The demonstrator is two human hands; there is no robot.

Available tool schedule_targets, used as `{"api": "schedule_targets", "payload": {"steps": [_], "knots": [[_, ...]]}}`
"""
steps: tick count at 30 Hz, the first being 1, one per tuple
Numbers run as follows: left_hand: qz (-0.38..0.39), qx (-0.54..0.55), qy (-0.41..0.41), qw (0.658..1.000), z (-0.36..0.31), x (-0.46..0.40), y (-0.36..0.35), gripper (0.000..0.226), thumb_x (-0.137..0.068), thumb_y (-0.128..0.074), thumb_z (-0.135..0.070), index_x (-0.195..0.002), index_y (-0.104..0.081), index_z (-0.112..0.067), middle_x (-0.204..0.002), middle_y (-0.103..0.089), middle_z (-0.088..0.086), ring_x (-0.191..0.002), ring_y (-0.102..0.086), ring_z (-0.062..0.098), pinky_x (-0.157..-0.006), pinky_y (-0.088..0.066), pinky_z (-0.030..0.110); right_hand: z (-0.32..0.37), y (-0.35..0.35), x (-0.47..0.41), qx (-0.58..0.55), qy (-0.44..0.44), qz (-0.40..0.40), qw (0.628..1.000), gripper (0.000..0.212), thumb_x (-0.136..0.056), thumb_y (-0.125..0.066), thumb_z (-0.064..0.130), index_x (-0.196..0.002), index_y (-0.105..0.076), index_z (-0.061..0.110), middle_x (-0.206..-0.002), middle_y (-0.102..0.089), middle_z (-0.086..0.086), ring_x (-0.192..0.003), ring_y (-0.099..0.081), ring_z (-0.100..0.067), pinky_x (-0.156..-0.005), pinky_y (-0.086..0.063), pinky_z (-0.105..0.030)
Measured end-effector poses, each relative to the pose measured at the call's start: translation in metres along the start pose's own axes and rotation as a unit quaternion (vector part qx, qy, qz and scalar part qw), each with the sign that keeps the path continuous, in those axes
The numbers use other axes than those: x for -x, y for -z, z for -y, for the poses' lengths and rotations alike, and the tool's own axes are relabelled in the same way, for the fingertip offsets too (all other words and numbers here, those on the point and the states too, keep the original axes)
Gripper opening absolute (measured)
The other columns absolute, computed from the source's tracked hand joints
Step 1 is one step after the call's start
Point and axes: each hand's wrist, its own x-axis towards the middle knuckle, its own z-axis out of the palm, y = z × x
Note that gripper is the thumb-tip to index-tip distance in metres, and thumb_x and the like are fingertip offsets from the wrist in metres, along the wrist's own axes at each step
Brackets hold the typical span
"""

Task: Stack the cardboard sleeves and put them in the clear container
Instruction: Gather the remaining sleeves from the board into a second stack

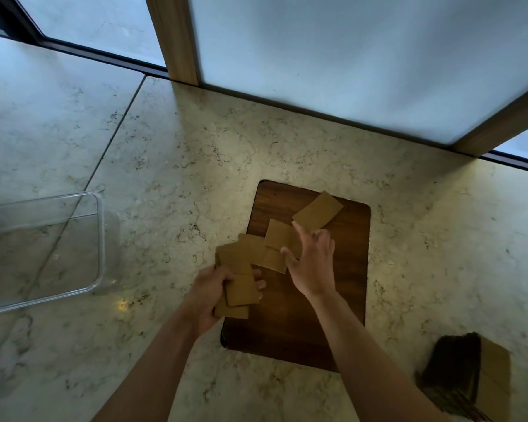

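Note:
Flat brown cardboard sleeves lie scattered on a dark wooden board [332, 315]. My left hand [209, 295] is shut on a small uneven stack of sleeves [236, 278] at the board's left edge. With fingers spread, my right hand [312, 263] reaches over the loose sleeves in the middle [279, 237], thumb and forefinger at their edges. One sleeve [317, 212] lies apart near the board's far right. The clear container [100, 239] stands to the left on the counter and looks empty.
The board rests on a pale marble counter [165, 166]. A thick bundle of more cardboard sleeves [469, 379] sits at the near right. Frosted window panes with wooden frames [177, 38] rise behind the counter.

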Motion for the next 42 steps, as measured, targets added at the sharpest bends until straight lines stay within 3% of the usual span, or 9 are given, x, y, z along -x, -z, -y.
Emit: {"api": "schedule_targets", "payload": {"steps": [6,10,13,18,22,25,30,34,42], "knots": [[-0.044,0.038,-0.01,0.998,-0.007,0.002,0.01,0.043,-0.099,-0.036,-0.015,-0.134,-0.054,0.001,-0.092,-0.07,0.025,-0.069,-0.063,0.033,-0.062,-0.053,0.043,0.002,0.011,-0.023,0.099,-0.016,0.084,0.991,0.079,-0.079,-0.078,0.055,-0.147,-0.042,0.037,-0.134,-0.034,-0.008,-0.122,-0.038,-0.024,-0.106,-0.04,-0.037],[-0.052,0.008,-0.068,0.996,-0.008,-0.006,0.003,0.035,-0.107,-0.045,-0.024,-0.136,-0.054,-0.042,-0.088,-0.066,0.023,-0.068,-0.062,0.032,-0.058,-0.051,0.039,-0.001,0.014,-0.022,0.069,0.014,0.038,0.997,0.052,-0.079,-0.081,0.045,-0.118,-0.057,0.021,-0.121,-0.051,0.0,-0.112,-0.047,-0.018,-0.097,-0.044,-0.032],[-0.041,-0.033,-0.096,0.994,-0.008,-0.006,-0.009,0.031,-0.099,-0.058,-0.038,-0.13,-0.053,-0.041,-0.095,-0.062,0.023,-0.07,-0.063,0.032,-0.058,-0.052,0.039,0.0,0.024,-0.015,-0.148,-0.054,0.055,0.986,0.033,-0.095,-0.065,0.038,-0.118,-0.059,0.016,-0.103,-0.067,-0.002,-0.08,-0.062,-0.01,-0.067,-0.049,-0.022],[-0.022,-0.12,-0.064,0.99,-0.004,-0.005,-0.022,0.052,-0.089,-0.074,-0.031,-0.134,-0.05,-0.027,-0.11,-0.071,0.018,-0.078,-0.073,0.03,-0.059,-0.059,0.04,0.029,0.014,0.017,-0.461,-0.158,0.248,0.838,0.031,-0.107,-0.043,0.029,-0.131,-0.058,0.015,-0.118,-0.067,-0.015,-0.101,-0.069,-0.033,-0.087,-0.06,-0.051],[-0.072,-0.117,-0.047,0.989,0.0,-0.007,-0.017,0.032,-0.1,-0.054,-0.005,-0.13,-0.057,-0.017,-0.098,-0.08,0.013,-0.087,-0.078,0.029,-0.074,-0.064,0.046,0.017,-0.013,0.011,-0.131,0.01,0.13,0.983,0.039,-0.103,-0.047,0.035,-0.141,-0.055,0.03,-0.133,-0.051,0.0,-0.126,-0.046,-0.021,-0.11,-0.04,-0.036],[-0.076,-0.031,-0.061,0.995,-0.001,-0.005,-0.005,0.043,-0.1,-0.037,0.002,-0.137,-0.048,-0.017,-0.103,-0.076,0.027,-0.091,-0.073,0.046,-0.085,-0.059,0.059,0.011,-0.008,0.004,0.11,0.116,0.12,0.98,0.063,-0.093,-0.065,0.042,-0.15,-0.04,0.031,-0.146,-0.032,0.001,-0.136,-0.029,-0.021,-0.115,-0.029,-0.036],[-0.128,-0.073,-0.14,0.979,-0.005,-0.016,-0.013,0.044,-0.102,-0.057,-0.025,-0.141,-0.046,-0.04,-0.089,-0.065,0.02,-0.068,-0.062,0.03,-0.057,-0.052,0.04,-0.003,0.017,-0.003,-0.082,-0.033,0.065,0.994,0.027,-0.091,-0.072,0.035,-0.11,-0.055,0.027,-0.105,-0.062,0.009,-0.088,-0.063,-0.007,-0.067,-0.051,-0.017],[-0.121,-0.174,-0.141,0.967,-0.01,-0.028,-0.05,0.048,-0.09,-0.072,-0.039,-0.132,-0.052,-0.027,-0.09,-0.072,0.012,-0.068,-0.069,0.025,-0.058,-0.059,0.037,-0.007,0.027,-0.004,-0.428,-0.178,0.137,0.875,0.03,-0.098,-0.062,0.037,-0.113,-0.062,0.012,-0.101,-0.071,-0.008,-0.079,-0.067,-0.016,-0.058,-0.05,-0.024],[-0.138,-0.115,-0.048,0.983,-0.014,-0.055,-0.082,0.026,-0.097,-0.062,-0.02,-0.123,-0.062,-0.017,-0.103,-0.077,0.019,-0.084,-0.076,0.035,-0.074,-0.065,0.051,-0.011,0.04,-0.054,-0.18,-0.112,0.011,0.977,0.048,-0.103,-0.047,0.044,-0.064,-0.054,0.017,-0.057,-0.045,0.001,-0.053,-0.04,-0.013,-0.054,-0.032,-0.028]]}}
